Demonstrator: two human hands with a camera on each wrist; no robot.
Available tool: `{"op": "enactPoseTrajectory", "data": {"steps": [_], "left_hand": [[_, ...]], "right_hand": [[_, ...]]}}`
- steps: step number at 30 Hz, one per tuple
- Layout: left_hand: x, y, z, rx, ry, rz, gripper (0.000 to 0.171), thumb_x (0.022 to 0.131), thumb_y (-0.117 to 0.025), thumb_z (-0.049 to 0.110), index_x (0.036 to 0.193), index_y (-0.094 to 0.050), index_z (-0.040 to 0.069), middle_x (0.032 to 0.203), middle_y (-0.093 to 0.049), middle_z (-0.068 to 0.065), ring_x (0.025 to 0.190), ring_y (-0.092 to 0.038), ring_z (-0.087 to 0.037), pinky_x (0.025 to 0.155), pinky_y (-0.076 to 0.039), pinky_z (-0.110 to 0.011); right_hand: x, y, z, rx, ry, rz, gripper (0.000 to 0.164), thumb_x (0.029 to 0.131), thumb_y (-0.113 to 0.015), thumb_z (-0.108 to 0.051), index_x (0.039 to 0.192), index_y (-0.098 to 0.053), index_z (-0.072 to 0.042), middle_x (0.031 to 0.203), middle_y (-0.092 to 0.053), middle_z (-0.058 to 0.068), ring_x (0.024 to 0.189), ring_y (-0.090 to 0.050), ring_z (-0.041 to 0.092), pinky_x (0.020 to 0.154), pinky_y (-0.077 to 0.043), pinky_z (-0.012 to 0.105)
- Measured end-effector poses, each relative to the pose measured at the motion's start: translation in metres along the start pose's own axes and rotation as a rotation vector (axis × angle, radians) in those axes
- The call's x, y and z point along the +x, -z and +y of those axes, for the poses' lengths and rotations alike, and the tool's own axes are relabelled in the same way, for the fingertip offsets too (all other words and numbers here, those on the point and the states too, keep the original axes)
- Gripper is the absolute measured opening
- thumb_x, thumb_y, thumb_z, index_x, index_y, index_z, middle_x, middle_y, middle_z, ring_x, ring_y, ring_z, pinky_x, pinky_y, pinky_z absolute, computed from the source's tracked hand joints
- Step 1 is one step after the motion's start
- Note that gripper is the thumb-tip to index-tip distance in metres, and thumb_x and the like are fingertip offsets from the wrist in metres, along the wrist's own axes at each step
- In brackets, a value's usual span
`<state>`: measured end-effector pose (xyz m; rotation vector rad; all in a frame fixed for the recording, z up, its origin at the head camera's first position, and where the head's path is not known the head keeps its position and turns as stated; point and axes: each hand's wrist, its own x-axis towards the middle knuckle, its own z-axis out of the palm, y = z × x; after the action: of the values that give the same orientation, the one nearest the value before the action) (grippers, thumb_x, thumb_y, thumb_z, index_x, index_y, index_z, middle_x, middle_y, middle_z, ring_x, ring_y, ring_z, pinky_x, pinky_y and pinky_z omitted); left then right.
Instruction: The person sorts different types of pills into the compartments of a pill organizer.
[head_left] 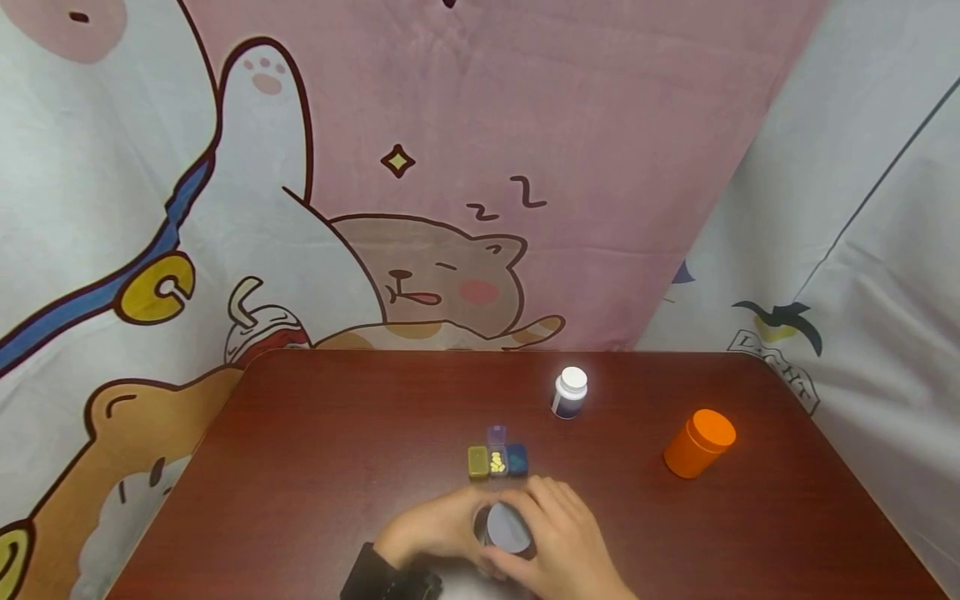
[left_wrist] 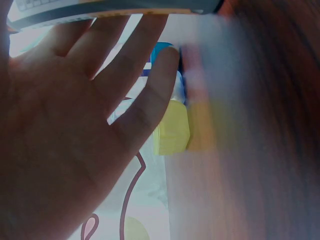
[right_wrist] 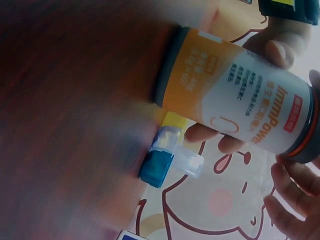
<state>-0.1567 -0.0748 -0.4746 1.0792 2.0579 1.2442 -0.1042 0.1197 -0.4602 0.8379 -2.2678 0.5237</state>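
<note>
A supplement bottle (right_wrist: 235,92) with a white and orange label stands upright between both hands near the table's front edge. My left hand (head_left: 442,527) holds its body, the fingers passing behind it in the right wrist view. My right hand (head_left: 561,533) grips the dark grey cap (head_left: 508,528) at the top, thumb on the near side. Just beyond the hands lies a small pill organizer (head_left: 478,462) with yellow, purple and blue compartments. Its middle lid (head_left: 497,434) is flipped back, and several pale yellow pills (head_left: 497,462) lie in that compartment.
Behind the organizer to the right stands a white bottle (head_left: 571,393) with a dark label. An orange bottle (head_left: 699,444) stands farther right. The brown table (head_left: 337,417) ends at a printed cloth (head_left: 600,150) hanging behind it.
</note>
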Motion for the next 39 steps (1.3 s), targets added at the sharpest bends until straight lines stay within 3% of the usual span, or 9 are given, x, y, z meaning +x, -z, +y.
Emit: {"op": "enactPoseTrajectory", "data": {"steps": [4,7,10,14,17,19,23,27,39], "left_hand": [[0.000,0.000,0.000,0.018,-0.003,0.003,0.068,0.070,-0.086,0.012,0.131,-0.059,0.022,0.118,-0.067,0.012,0.100,-0.059,0.004,0.091,-0.048,-0.019],[0.001,0.000,-0.001,0.065,-0.010,0.013,0.066,0.071,-0.087,0.018,0.131,-0.059,0.021,0.119,-0.067,0.011,0.103,-0.058,0.004,0.092,-0.048,-0.019],[0.002,0.000,-0.001,0.081,0.003,0.020,0.067,0.070,-0.089,0.025,0.130,-0.060,0.020,0.119,-0.066,0.012,0.105,-0.057,0.004,0.094,-0.047,-0.020],[0.002,-0.001,0.001,0.019,0.045,0.017,0.059,0.067,-0.090,0.021,0.120,-0.065,0.019,0.109,-0.067,0.015,0.100,-0.058,0.004,0.092,-0.046,-0.020],[0.002,-0.002,0.002,-0.019,0.067,0.016,0.051,0.066,-0.089,0.015,0.112,-0.068,0.018,0.101,-0.067,0.016,0.094,-0.059,0.004,0.089,-0.046,-0.019],[0.002,-0.002,0.003,-0.031,0.079,0.020,0.050,0.066,-0.089,0.014,0.111,-0.068,0.017,0.098,-0.067,0.017,0.092,-0.059,0.005,0.087,-0.046,-0.018],[0.001,-0.002,0.003,-0.028,0.091,0.025,0.050,0.065,-0.090,0.014,0.111,-0.068,0.016,0.096,-0.067,0.017,0.090,-0.059,0.006,0.085,-0.046,-0.017],[0.001,-0.002,0.002,-0.032,0.088,0.027,0.051,0.065,-0.090,0.013,0.111,-0.068,0.015,0.096,-0.067,0.017,0.090,-0.059,0.005,0.085,-0.046,-0.017],[0.001,-0.001,0.002,-0.061,0.057,0.009,0.046,0.066,-0.089,0.011,0.107,-0.069,0.015,0.095,-0.067,0.015,0.087,-0.059,0.005,0.082,-0.048,-0.017]], "right_hand": [[0.001,-0.001,-0.002,-0.022,0.010,0.035,0.054,0.067,-0.081,-0.060,0.100,-0.068,-0.018,0.085,-0.051,-0.009,0.077,-0.050,0.009,0.074,-0.041,0.025],[0.001,0.000,-0.002,-0.037,0.006,0.011,0.059,0.068,-0.078,-0.065,0.102,-0.067,-0.019,0.088,-0.055,-0.009,0.081,-0.052,0.009,0.076,-0.044,0.027],[-0.001,0.004,0.002,0.011,-0.038,-0.116,0.063,0.069,-0.073,-0.071,0.111,-0.065,-0.024,0.101,-0.059,-0.013,0.092,-0.054,0.006,0.082,-0.048,0.030],[-0.002,0.016,0.015,0.236,-0.179,-0.391,0.064,0.073,-0.071,-0.067,0.127,-0.055,-0.038,0.121,-0.055,-0.023,0.107,-0.050,0.001,0.090,-0.049,0.035],[-0.002,0.025,0.028,0.376,-0.228,-0.479,0.061,0.076,-0.074,-0.059,0.131,-0.053,-0.041,0.124,-0.055,-0.027,0.111,-0.050,0.001,0.093,-0.049,0.036],[-0.004,0.028,0.036,0.430,-0.197,-0.458,0.054,0.079,-0.074,-0.051,0.129,-0.057,-0.038,0.122,-0.059,-0.025,0.110,-0.053,0.003,0.093,-0.050,0.035],[-0.005,0.028,0.048,0.496,-0.096,-0.340,0.041,0.083,-0.075,-0.035,0.122,-0.066,-0.028,0.113,-0.066,-0.015,0.104,-0.058,0.006,0.089,-0.052,0.028],[-0.005,0.026,0.051,0.529,-0.055,-0.268,0.037,0.082,-0.077,-0.029,0.118,-0.069,-0.023,0.109,-0.068,-0.010,0.100,-0.059,0.007,0.087,-0.052,0.025],[-0.004,0.028,0.036,0.472,-0.110,-0.338,0.050,0.082,-0.074,-0.040,0.128,-0.061,-0.026,0.121,-0.064,-0.015,0.109,-0.056,0.006,0.091,-0.052,0.031]]}}
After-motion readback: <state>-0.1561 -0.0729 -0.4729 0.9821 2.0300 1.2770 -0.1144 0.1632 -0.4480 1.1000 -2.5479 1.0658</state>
